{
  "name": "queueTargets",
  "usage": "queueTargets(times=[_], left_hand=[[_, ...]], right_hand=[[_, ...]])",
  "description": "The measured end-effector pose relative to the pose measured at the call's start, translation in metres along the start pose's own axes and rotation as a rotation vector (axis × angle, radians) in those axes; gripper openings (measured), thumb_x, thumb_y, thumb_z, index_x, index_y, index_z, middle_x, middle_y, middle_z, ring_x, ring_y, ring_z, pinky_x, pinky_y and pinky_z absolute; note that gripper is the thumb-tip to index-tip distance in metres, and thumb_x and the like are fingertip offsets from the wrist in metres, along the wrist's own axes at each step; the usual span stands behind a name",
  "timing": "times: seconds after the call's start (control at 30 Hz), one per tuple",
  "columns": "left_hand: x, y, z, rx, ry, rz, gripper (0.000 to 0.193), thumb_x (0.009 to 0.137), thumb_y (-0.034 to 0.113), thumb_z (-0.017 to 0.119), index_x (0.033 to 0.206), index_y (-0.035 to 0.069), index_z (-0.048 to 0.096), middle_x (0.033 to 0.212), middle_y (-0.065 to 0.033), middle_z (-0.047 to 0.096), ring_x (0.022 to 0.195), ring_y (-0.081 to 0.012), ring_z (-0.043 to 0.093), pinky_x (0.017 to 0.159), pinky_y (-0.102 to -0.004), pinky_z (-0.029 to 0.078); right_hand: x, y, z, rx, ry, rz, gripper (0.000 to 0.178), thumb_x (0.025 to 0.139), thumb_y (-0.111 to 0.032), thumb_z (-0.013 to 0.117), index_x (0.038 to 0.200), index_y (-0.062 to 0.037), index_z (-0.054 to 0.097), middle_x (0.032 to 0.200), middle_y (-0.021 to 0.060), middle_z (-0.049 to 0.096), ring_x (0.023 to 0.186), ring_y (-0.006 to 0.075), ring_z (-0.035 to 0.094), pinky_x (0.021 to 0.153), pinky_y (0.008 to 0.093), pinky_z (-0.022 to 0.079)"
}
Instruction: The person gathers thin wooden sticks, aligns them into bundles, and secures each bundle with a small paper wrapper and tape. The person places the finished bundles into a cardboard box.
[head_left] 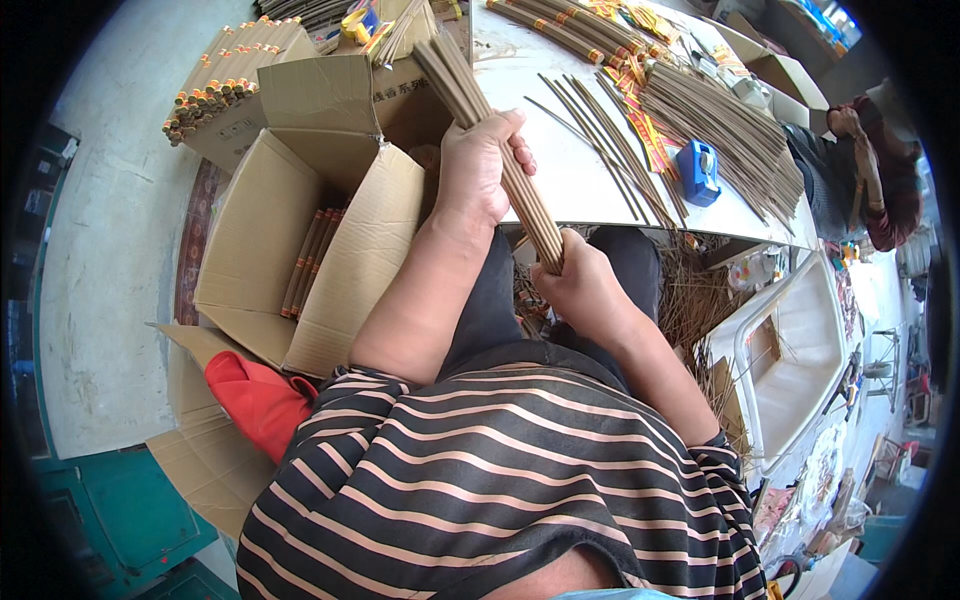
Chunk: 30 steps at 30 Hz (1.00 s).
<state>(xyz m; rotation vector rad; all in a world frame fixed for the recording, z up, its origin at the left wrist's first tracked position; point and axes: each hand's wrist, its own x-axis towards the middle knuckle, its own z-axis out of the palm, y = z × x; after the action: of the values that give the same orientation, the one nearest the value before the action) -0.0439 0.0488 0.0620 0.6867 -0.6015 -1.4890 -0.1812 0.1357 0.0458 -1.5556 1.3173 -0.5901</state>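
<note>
A bundle of thin brown incense sticks (pixel 527 205) slants across the space over my lap, its upper end beyond the table's left edge. My left hand (pixel 484 160) wraps round its upper half, fingers curled over the sticks. Lower down, my right hand (pixel 582 278) closes on the near end; part of that end is hidden behind the fingers. On the white table (pixel 520 90) beside them lie several loose incense sticks (pixel 602 145) and a larger spread of sticks (pixel 715 135). A blue tape dispenser (pixel 698 172) stands near the table's front edge.
Open cardboard box (pixel 245 235) at my left holds wrapped bundles (pixel 308 262). More wrapped bundles (pixel 228 65) are stacked behind it. Red and yellow paper labels (pixel 640 110) lie among the sticks. A white tub (pixel 745 375) is at right; another person (pixel 885 165) sits beyond the table.
</note>
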Motion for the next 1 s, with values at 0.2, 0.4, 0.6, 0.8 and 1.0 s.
queueTargets(times=[0.2, 0.4, 0.6, 0.8, 1.0], left_hand=[[0.001, 0.010, -0.008, -0.307, -0.329, -0.116, 0.016, 0.081, 0.007, 0.060, 0.070, 0.010, 0.050, 0.057, 0.0012, 0.047, 0.045, -0.0090, 0.044, 0.044, -0.0251, 0.039], [-0.001, -0.003, 0.003, 0.004, 0.029, -0.016, 0.010, 0.080, 0.005, 0.059, 0.077, 0.009, 0.051, 0.057, 0.0010, 0.046, 0.045, -0.0098, 0.045, 0.043, -0.0256, 0.039], [0.000, 0.004, -0.006, -0.266, -0.242, -0.126, 0.014, 0.081, 0.005, 0.060, 0.074, 0.011, 0.049, 0.056, 0.0017, 0.044, 0.047, -0.0096, 0.045, 0.044, -0.0239, 0.038], [-0.005, -0.005, 0.006, -0.007, 0.040, -0.050, 0.012, 0.081, 0.005, 0.060, 0.078, 0.010, 0.050, 0.058, 0.0011, 0.047, 0.046, -0.0100, 0.044, 0.043, -0.0243, 0.037], [-0.002, 0.006, -0.003, -0.313, -0.342, -0.129, 0.011, 0.083, 0.007, 0.059, 0.076, 0.010, 0.050, 0.057, 0.0017, 0.045, 0.047, -0.0091, 0.044, 0.043, -0.0243, 0.037]], right_hand=[[-0.008, -0.013, -0.011, 0.532, -0.328, 0.110, 0.015, 0.079, -0.008, 0.060, 0.079, -0.0022, 0.045, 0.060, 0.0053, 0.052, 0.044, 0.0120, 0.052, 0.040, 0.0249, 0.042], [0.002, 0.010, 0.006, 0.088, 0.006, 0.016, 0.018, 0.078, -0.010, 0.061, 0.080, -0.0014, 0.046, 0.061, 0.0047, 0.053, 0.052, 0.0152, 0.055, 0.048, 0.0287, 0.045], [-0.006, -0.007, -0.008, 0.542, -0.292, 0.102, 0.019, 0.079, -0.009, 0.061, 0.086, -0.0020, 0.044, 0.058, 0.0032, 0.050, 0.043, 0.0120, 0.050, 0.040, 0.0261, 0.041], [0.001, 0.006, 0.006, 0.010, 0.060, 0.007, 0.023, 0.078, -0.014, 0.062, 0.081, 0.0009, 0.045, 0.061, 0.0117, 0.055, 0.053, 0.0188, 0.057, 0.051, 0.0344, 0.046], [-0.007, -0.011, -0.012, 0.572, -0.335, 0.134, 0.017, 0.078, -0.009, 0.062, 0.079, -0.0017, 0.046, 0.056, 0.0066, 0.051, 0.042, 0.0142, 0.050, 0.040, 0.0276, 0.041]])
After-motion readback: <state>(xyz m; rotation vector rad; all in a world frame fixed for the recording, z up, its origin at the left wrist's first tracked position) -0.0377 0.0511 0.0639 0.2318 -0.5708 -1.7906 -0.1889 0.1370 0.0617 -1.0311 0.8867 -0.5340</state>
